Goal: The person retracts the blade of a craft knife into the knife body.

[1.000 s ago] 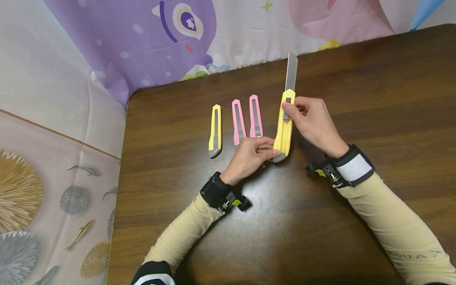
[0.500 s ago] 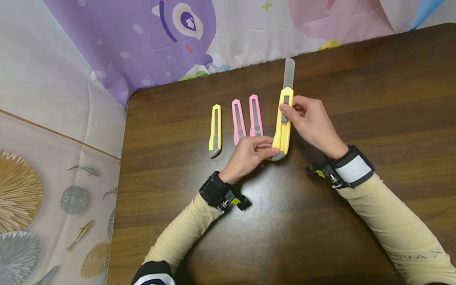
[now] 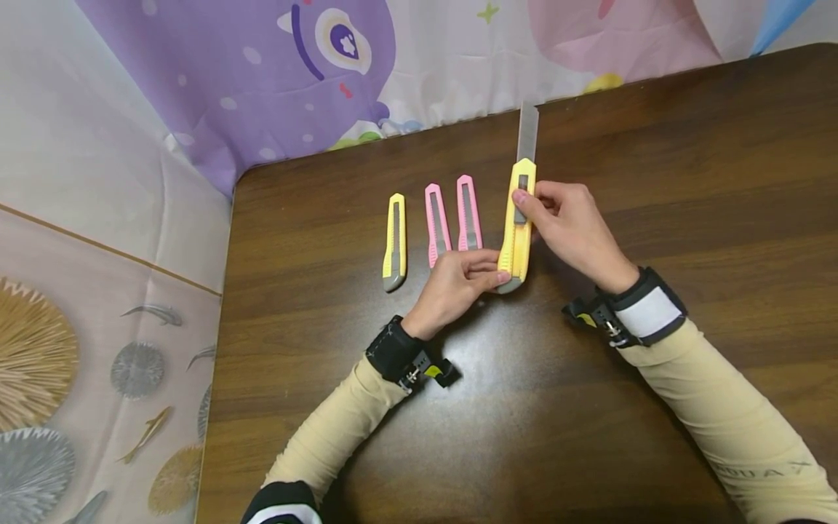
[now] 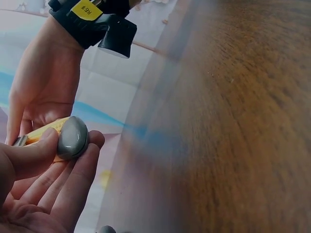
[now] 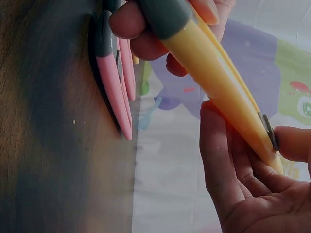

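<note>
Both hands hold a yellow utility knife (image 3: 516, 247) above the table, its blade (image 3: 528, 132) extended and pointing away from the person. The left hand (image 3: 455, 287) pinches the grey end cap (image 4: 74, 138) between thumb and fingers. Higher up, the right hand (image 3: 576, 225) grips the body near the blade end, with the thumb on the grey slider (image 5: 268, 132). Left of the held knife lie two pink utility knives, the nearer one (image 3: 469, 211) and its neighbour (image 3: 437, 222), their lower ends hidden by the left hand. A second yellow utility knife (image 3: 396, 244) lies farthest left.
The knives lie on a dark brown wooden table (image 3: 314, 320). A patterned cloth (image 3: 452, 58) hangs along the far edge, and a light cloth (image 3: 111, 291) covers the left side. Both wrists wear black bands with cameras.
The held knife has shifted slightly left. Its blade showed shorter half a second ago than one second ago and now shows a little longer again. The knives on the table have stayed put.
</note>
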`<state>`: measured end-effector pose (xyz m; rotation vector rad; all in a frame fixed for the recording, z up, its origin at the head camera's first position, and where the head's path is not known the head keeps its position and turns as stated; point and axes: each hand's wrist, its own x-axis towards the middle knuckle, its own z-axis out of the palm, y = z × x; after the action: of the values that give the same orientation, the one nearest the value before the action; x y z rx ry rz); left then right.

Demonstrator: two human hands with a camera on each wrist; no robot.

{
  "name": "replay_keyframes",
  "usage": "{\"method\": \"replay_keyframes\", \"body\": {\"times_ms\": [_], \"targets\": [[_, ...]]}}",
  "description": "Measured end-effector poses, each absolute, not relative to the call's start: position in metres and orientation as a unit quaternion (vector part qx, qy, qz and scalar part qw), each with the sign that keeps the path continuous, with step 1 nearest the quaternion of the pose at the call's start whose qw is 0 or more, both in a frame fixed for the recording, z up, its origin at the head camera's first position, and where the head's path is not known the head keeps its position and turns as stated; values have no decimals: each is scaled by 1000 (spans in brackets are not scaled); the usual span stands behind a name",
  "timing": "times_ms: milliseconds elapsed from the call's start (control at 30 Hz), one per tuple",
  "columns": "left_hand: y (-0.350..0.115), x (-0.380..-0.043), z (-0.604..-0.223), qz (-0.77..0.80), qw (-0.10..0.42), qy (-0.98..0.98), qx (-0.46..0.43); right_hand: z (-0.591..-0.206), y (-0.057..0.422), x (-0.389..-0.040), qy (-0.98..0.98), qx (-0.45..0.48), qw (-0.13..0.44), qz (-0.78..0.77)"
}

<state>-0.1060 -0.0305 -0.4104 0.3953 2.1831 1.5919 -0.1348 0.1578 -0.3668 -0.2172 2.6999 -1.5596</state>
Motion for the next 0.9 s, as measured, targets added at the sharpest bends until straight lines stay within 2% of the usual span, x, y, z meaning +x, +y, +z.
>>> {"method": "replay_keyframes", "body": {"times_ms": [900], "targets": [[-29, -103, -411, 564, 196, 789, 146, -370, 159, -135, 874, -71, 3, -481]]}}
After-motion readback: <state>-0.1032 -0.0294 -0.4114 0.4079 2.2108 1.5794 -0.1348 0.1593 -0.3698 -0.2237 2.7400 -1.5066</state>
